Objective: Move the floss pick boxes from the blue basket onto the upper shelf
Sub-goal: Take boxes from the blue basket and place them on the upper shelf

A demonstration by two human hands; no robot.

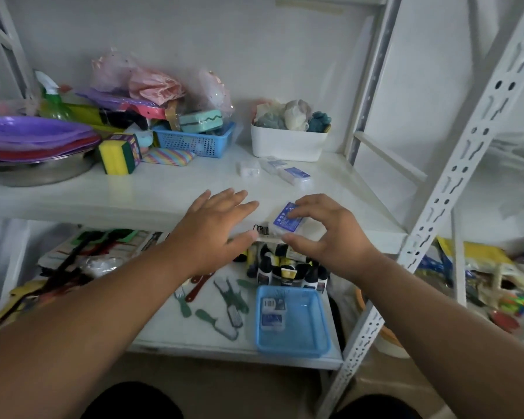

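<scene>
So right now the right hand has a floss pick box pinched between thumb and fingertips, right at the front lip of the upper shelf, label up and a bit tilted. The left hand is flat and spread just beside it, holding nothing, maybe touching the shelf edge, can't really tell. Three more boxes are already parked further back on that shelf, in front of the white bin. Down on the lower shelf the blue basket looks to have two boxes left in its near-left corner, so I'd call it a bit past halfway. My worry: the box in hand is so close to the edge that if I let go here it could tip off and drop into the little bottles standing right underneath, knocking a few over. I'd push it further in toward the others before releasing. Also the open hand is close enough to bump the box mid-placement. Reaching back down, the basket sits near the lower shelf's front edge too, so a clumsy grab could drag it off.
</scene>
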